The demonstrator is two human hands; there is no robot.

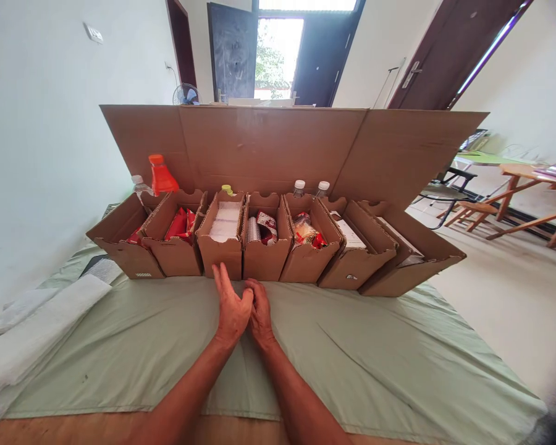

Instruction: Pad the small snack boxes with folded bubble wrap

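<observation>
My left hand point(230, 304) and my right hand point(260, 311) lie side by side on the pale green cloth point(361, 352), touching each other. The left hand is flat with fingers stretched toward the boxes. The right hand's fingers curl slightly against the left thumb; nothing shows in either hand. Just ahead stands a row of several open cardboard boxes point(264, 250) holding red snack packets point(178, 224), white packs point(225, 222) and other wrapped goods.
A tall cardboard sheet point(278, 145) stands behind the boxes. An orange bottle point(160, 176) and capped clear bottles point(310, 187) stand at the back. White folded material point(32, 334) lies at the left. Wooden tables and a chair point(514, 191) stand at the right.
</observation>
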